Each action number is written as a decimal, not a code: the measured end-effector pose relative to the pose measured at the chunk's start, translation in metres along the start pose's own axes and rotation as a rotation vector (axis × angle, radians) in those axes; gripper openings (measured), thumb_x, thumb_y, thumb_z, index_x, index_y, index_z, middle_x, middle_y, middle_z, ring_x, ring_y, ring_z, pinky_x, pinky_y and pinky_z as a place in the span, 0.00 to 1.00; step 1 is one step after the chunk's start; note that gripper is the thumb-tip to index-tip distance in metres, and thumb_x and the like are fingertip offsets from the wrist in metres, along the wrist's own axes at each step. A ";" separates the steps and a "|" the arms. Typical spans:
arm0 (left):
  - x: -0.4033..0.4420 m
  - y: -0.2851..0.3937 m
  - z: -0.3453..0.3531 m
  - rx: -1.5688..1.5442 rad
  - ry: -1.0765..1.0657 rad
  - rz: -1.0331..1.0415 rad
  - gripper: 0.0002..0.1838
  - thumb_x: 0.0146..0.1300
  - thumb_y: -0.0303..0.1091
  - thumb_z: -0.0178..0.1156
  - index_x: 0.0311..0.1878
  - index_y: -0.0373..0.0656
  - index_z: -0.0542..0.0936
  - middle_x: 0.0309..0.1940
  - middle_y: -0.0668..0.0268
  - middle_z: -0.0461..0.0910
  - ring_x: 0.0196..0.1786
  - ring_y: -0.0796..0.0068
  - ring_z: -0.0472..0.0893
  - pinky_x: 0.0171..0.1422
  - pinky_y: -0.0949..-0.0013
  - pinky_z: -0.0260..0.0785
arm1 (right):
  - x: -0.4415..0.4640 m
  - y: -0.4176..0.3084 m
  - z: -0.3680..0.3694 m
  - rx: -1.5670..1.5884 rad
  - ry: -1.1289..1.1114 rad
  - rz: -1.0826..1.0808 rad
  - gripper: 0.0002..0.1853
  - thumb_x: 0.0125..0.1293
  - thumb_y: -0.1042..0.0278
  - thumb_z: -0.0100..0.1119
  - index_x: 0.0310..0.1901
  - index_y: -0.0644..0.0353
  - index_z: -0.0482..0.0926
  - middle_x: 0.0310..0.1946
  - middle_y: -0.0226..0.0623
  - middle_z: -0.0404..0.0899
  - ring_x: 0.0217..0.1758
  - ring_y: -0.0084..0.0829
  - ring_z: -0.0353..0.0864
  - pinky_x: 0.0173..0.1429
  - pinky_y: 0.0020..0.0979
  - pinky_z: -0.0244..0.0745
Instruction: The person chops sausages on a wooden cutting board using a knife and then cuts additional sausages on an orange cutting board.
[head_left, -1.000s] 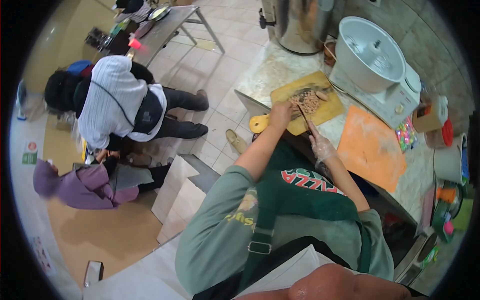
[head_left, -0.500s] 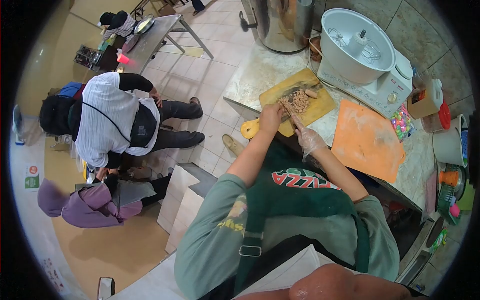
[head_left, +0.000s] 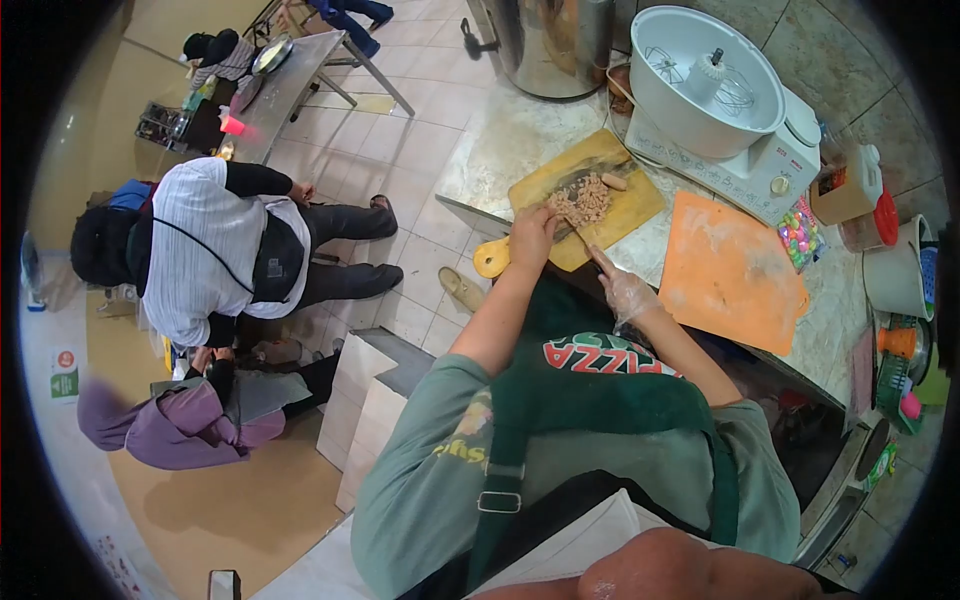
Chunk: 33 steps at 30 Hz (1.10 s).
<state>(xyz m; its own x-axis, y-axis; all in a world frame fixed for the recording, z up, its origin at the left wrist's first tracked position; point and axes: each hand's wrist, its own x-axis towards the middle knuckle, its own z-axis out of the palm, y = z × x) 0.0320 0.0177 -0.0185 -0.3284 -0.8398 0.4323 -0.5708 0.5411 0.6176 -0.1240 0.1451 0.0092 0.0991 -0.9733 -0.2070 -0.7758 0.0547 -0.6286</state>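
Note:
A knife (head_left: 581, 236) is in my right hand (head_left: 627, 293), which wears a clear plastic glove and is closed around the handle. Its blade lies over a yellow cutting board (head_left: 640, 205). My left hand (head_left: 533, 232) has its fingers bunched at the tip end of the blade; the fingertips are partly hidden. Against the blade's far side lies a heap of chopped light-brown pieces (head_left: 588, 200), perhaps sausage. One uncut sausage piece (head_left: 614, 182) sits at the heap's far edge. The board's rounded handle (head_left: 491, 258) points left, past the counter edge.
An orange cutting board (head_left: 730, 270) lies to the right. Behind stand a white stand mixer (head_left: 715, 110) and a large metal container (head_left: 555, 45). Colourful candy bag (head_left: 801, 237) and a jug (head_left: 850, 185) are at the right. Two people (head_left: 215, 250) (head_left: 190, 415) stand at the left.
The knife has tilted or shifted slightly on the board, with my right hand a little lower. My left hand stays at the tip end. The whole view has shifted slightly.

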 end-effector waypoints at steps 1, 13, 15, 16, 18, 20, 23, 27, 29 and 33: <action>-0.001 0.000 0.000 -0.001 0.001 0.000 0.06 0.47 0.25 0.59 0.31 0.38 0.79 0.32 0.58 0.77 0.37 0.56 0.74 0.42 0.62 0.68 | -0.001 0.002 0.000 -0.001 0.000 -0.001 0.30 0.65 0.67 0.38 0.66 0.40 0.42 0.40 0.57 0.74 0.39 0.52 0.76 0.43 0.47 0.69; -0.005 0.001 0.004 0.042 0.047 0.014 0.05 0.47 0.24 0.58 0.29 0.38 0.78 0.29 0.58 0.76 0.36 0.57 0.75 0.41 0.62 0.68 | 0.023 -0.025 -0.015 -0.062 -0.121 0.155 0.29 0.65 0.65 0.40 0.66 0.40 0.44 0.36 0.57 0.75 0.34 0.54 0.76 0.40 0.48 0.68; -0.003 0.001 0.003 0.060 -0.029 -0.064 0.03 0.47 0.25 0.58 0.27 0.38 0.77 0.27 0.56 0.76 0.35 0.56 0.74 0.40 0.60 0.68 | 0.024 -0.025 -0.015 -0.077 -0.101 0.109 0.30 0.65 0.65 0.40 0.66 0.38 0.44 0.29 0.59 0.75 0.31 0.54 0.76 0.38 0.49 0.68; -0.003 0.002 0.003 0.061 -0.026 -0.066 0.03 0.47 0.25 0.58 0.27 0.38 0.77 0.27 0.56 0.76 0.35 0.56 0.74 0.40 0.60 0.68 | 0.026 -0.025 -0.015 -0.078 -0.102 0.107 0.30 0.65 0.65 0.40 0.66 0.38 0.44 0.29 0.59 0.75 0.31 0.54 0.76 0.38 0.49 0.68; -0.003 0.005 0.002 0.049 0.024 -0.051 0.02 0.47 0.25 0.57 0.27 0.38 0.76 0.25 0.55 0.75 0.34 0.55 0.74 0.39 0.58 0.68 | 0.031 -0.028 -0.016 -0.061 -0.131 0.150 0.28 0.65 0.63 0.38 0.66 0.36 0.45 0.32 0.60 0.75 0.37 0.52 0.76 0.43 0.47 0.68; -0.001 0.005 -0.001 0.064 0.000 -0.046 0.02 0.48 0.25 0.57 0.27 0.38 0.76 0.25 0.55 0.75 0.34 0.55 0.74 0.38 0.59 0.68 | 0.042 -0.028 -0.010 -0.060 -0.116 0.141 0.28 0.65 0.63 0.38 0.66 0.37 0.44 0.31 0.61 0.74 0.35 0.54 0.76 0.41 0.48 0.68; -0.001 0.006 -0.002 0.077 -0.032 -0.043 0.02 0.48 0.25 0.56 0.27 0.38 0.77 0.25 0.55 0.75 0.34 0.55 0.74 0.38 0.59 0.68 | 0.055 -0.030 -0.007 -0.042 -0.087 0.115 0.29 0.65 0.63 0.39 0.66 0.38 0.45 0.30 0.62 0.74 0.34 0.56 0.76 0.40 0.49 0.68; -0.002 0.006 -0.002 0.046 0.022 -0.018 0.04 0.47 0.27 0.58 0.27 0.38 0.78 0.23 0.53 0.75 0.31 0.52 0.74 0.36 0.56 0.66 | 0.047 -0.036 -0.014 -0.011 -0.096 0.113 0.28 0.65 0.64 0.39 0.66 0.39 0.45 0.31 0.62 0.74 0.36 0.55 0.76 0.41 0.49 0.69; -0.002 0.007 -0.005 0.088 -0.012 -0.022 0.04 0.48 0.27 0.58 0.28 0.38 0.78 0.24 0.54 0.75 0.32 0.54 0.74 0.37 0.58 0.67 | 0.036 -0.034 -0.015 -0.030 -0.160 0.171 0.28 0.65 0.65 0.38 0.66 0.39 0.45 0.31 0.62 0.74 0.37 0.53 0.76 0.42 0.48 0.68; -0.003 0.004 -0.003 0.118 -0.033 -0.042 0.03 0.48 0.27 0.58 0.28 0.39 0.78 0.24 0.56 0.76 0.33 0.56 0.75 0.39 0.60 0.68 | 0.007 -0.003 0.006 -0.061 -0.059 0.073 0.28 0.66 0.65 0.37 0.66 0.38 0.43 0.31 0.60 0.75 0.37 0.51 0.77 0.41 0.47 0.68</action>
<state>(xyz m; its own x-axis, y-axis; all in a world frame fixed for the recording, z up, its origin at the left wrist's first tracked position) 0.0331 0.0230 -0.0149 -0.3259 -0.8638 0.3842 -0.6682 0.4980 0.5527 -0.1171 0.1394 0.0054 0.0760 -0.9523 -0.2956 -0.8188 0.1095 -0.5635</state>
